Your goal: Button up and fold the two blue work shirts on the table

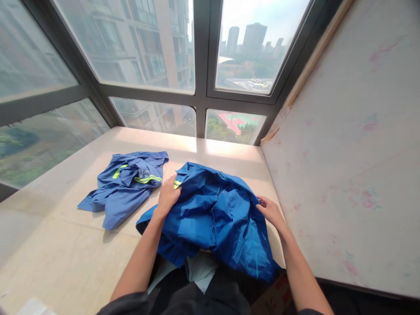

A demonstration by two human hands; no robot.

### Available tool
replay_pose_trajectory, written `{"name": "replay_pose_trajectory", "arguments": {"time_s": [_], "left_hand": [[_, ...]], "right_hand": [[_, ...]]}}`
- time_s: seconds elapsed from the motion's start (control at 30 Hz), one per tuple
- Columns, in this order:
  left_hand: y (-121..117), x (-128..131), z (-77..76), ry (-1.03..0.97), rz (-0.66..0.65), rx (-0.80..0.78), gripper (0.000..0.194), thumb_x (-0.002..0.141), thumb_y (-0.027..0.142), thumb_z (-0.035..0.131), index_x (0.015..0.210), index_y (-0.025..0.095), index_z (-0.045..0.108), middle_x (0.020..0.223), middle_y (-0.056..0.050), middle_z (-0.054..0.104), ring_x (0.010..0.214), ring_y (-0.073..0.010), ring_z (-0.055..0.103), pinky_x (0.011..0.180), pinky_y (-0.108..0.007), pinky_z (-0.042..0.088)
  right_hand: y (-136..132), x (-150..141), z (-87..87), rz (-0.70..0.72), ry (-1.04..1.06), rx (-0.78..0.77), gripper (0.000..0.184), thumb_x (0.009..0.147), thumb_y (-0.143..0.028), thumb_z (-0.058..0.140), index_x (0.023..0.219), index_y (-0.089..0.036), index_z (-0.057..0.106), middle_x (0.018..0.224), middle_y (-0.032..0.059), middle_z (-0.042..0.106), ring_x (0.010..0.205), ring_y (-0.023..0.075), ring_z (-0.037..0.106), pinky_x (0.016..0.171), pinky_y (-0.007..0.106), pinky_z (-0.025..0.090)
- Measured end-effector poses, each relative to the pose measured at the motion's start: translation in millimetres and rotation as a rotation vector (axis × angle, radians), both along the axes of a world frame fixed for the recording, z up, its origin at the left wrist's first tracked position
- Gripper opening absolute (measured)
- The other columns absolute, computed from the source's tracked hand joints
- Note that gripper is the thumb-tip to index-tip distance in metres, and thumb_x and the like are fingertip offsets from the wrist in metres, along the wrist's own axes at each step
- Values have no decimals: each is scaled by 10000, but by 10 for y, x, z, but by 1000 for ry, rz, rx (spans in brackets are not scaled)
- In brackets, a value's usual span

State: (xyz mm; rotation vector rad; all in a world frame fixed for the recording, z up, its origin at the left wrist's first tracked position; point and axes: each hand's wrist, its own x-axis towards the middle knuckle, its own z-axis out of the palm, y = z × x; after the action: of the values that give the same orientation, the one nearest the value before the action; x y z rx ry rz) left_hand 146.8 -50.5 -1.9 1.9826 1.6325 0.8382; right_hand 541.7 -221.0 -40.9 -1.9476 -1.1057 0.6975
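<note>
A bright blue work garment (213,216) lies crumpled on the pale windowsill counter (65,245), partly hanging over its near edge. My left hand (168,194) grips the garment's left upper edge beside a yellow-green reflective strip, fingers closed on the cloth. My right hand (271,211) pinches the cloth at the garment's right side. A second, paler blue garment (126,183) with yellow-green stripes lies bunched to the left, apart from both hands.
Large windows (200,65) with dark frames close off the back and left of the counter. A pale stained wall (354,153) rises at the right. A white scrap (31,307) lies at the counter's near left corner.
</note>
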Motion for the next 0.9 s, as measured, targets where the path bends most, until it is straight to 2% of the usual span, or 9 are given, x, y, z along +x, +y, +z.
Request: {"name": "replay_pose_trajectory", "arguments": {"time_s": [0.17,0.27,0.33,0.43,0.57,0.67,0.77,0.83,0.9], "left_hand": [[-67,-387,43,-358,152,14,399,763,388,630,1063,141,718,1079,-105,743,1032,-259,686,969,-359,512],[-224,-673,22,-239,282,-10,342,802,365,567,1029,174,738,1011,-79,758,961,-256,702,922,-369,529],[-324,-782,-1,-40,308,-41,335,816,313,535,1056,189,732,1026,-83,753,982,-279,694,933,-403,520],[-352,-739,-8,179,239,2,469,803,269,546,1236,119,642,1215,-162,680,1156,-327,620,1026,-441,469],[-103,-353,40,272,76,179,656,828,348,600,1419,100,463,1404,-189,539,1339,-324,471,1126,-431,380],[150,-26,31,392,-116,193,759,797,360,668,1469,132,400,1472,-168,478,1392,-318,401,1166,-429,315],[297,134,-51,566,-236,-2,682,777,307,689,1417,190,485,1365,-149,583,1297,-328,505,1065,-410,411],[318,118,-105,622,-227,-136,436,859,257,571,1292,217,601,1212,-131,675,1159,-307,610,941,-378,475],[296,29,-116,631,-162,-168,346,925,214,427,1179,215,663,1132,-130,704,1071,-291,655,857,-360,491]], "right_hand": [[-362,314,0,-315,-132,-1,441,645,-381,531,960,-153,739,859,93,738,780,264,661,743,368,499],[-526,489,-88,-430,-295,-26,423,671,-382,499,939,-148,728,887,128,728,823,291,659,775,401,502],[-551,534,-175,-361,-382,-47,440,684,-344,475,995,-143,712,958,144,715,901,302,658,827,416,507],[-418,424,-244,-197,-433,-18,515,693,-270,448,1141,-129,661,1123,157,675,1067,295,631,939,418,496],[63,-58,-123,61,-447,153,507,754,-215,432,1223,-142,610,1243,140,630,1185,266,579,1027,415,465],[518,-485,4,330,-505,187,491,802,-196,458,1273,-135,583,1292,141,610,1231,248,550,1097,394,407],[856,-726,53,422,-615,-12,536,801,-156,521,1334,-105,550,1361,175,569,1282,272,515,1101,384,385],[951,-733,51,438,-652,-178,512,816,-180,575,1325,-125,573,1304,175,611,1229,286,558,1051,377,417],[941,-643,46,471,-658,-250,439,843,-230,604,1277,-165,624,1220,151,662,1157,283,602,995,361,442]]}}
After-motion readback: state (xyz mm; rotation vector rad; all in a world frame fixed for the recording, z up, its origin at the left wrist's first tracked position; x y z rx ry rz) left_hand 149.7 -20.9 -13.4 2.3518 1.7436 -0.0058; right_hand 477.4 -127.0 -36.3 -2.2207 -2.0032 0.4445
